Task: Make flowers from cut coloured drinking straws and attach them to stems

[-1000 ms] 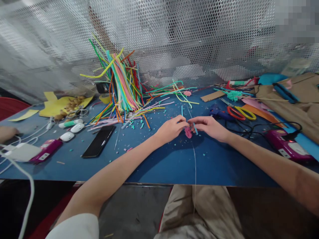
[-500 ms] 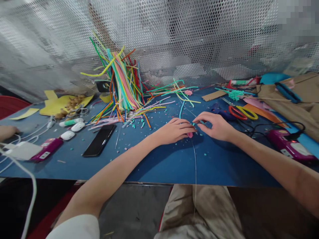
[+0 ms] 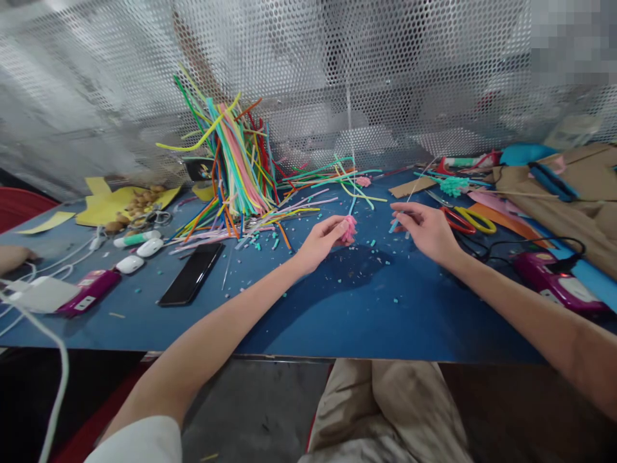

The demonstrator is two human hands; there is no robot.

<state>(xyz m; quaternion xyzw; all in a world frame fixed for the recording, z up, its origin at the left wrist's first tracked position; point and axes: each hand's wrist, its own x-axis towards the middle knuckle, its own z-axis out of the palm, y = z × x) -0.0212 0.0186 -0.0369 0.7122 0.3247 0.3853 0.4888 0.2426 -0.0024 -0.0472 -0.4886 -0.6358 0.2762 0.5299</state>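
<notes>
My left hand (image 3: 324, 239) is closed on a small pink fuzzy cluster (image 3: 350, 229), which looks made of short pipe cleaner bits, held just above the blue table. To its right, my right hand (image 3: 425, 231) pinches a short light-blue pipe cleaner piece (image 3: 394, 226) between thumb and fingers. A thin pale strand (image 3: 420, 177) slants up from the right fingers; whether they grip it too is unclear. Behind the pink cluster a blue pipe cleaner (image 3: 352, 204) lies on the table. Tiny cut bits (image 3: 373, 243) are scattered between and around both hands.
A bundle of coloured pipe cleaners (image 3: 241, 161) stands back left. A black phone (image 3: 191, 274) and purple power strip (image 3: 91, 291) lie left. On the right are scissors (image 3: 475, 220), a teal fuzzy cluster (image 3: 453, 186), another purple strip (image 3: 554, 280) and brown cardboard (image 3: 535, 193).
My hands have moved apart. The left has lifted the pink cluster slightly and left; the right has moved right with the blue piece. The strand that hung over the table's front edge is gone from there.
</notes>
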